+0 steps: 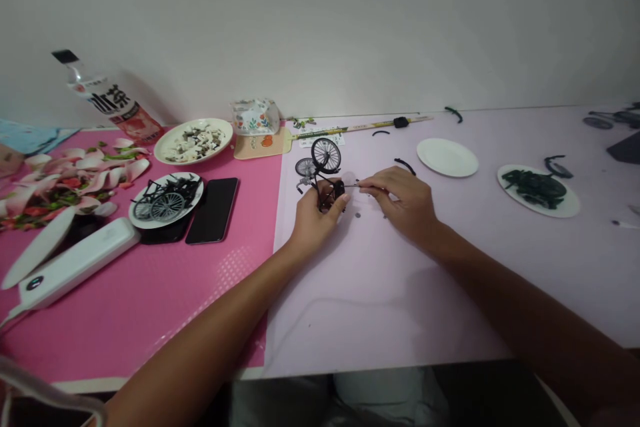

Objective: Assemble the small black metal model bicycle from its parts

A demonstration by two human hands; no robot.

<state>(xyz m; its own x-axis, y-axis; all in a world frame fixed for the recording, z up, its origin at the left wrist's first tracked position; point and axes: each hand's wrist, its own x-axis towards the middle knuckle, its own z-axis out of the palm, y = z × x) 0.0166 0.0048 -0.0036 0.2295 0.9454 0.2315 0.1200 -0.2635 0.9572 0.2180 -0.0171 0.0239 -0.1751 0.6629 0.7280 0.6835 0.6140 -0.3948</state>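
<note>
Over the pale lilac part of the table, my left hand point(311, 219) is closed around the lower part of a small black model bicycle point(327, 155). Its spoked wheels stick up above my fingers. My right hand point(407, 199) pinches a thin metal rod point(353, 185), whose far end meets the dark part of the bicycle by my left thumb. I cannot make out what kind of rod it is. Small dark bits lie on the table below, and a curved black strip point(405, 166) is behind my right hand.
At the right stand an empty white plate point(447, 157) and a plate of dark parts point(537, 188). To the left are a plate of bicycle parts point(167, 203), a phone point(213, 210), a bowl of small pieces point(195, 140), a tilted bottle point(117, 107), a white device point(80, 263) and pink petals point(90, 170).
</note>
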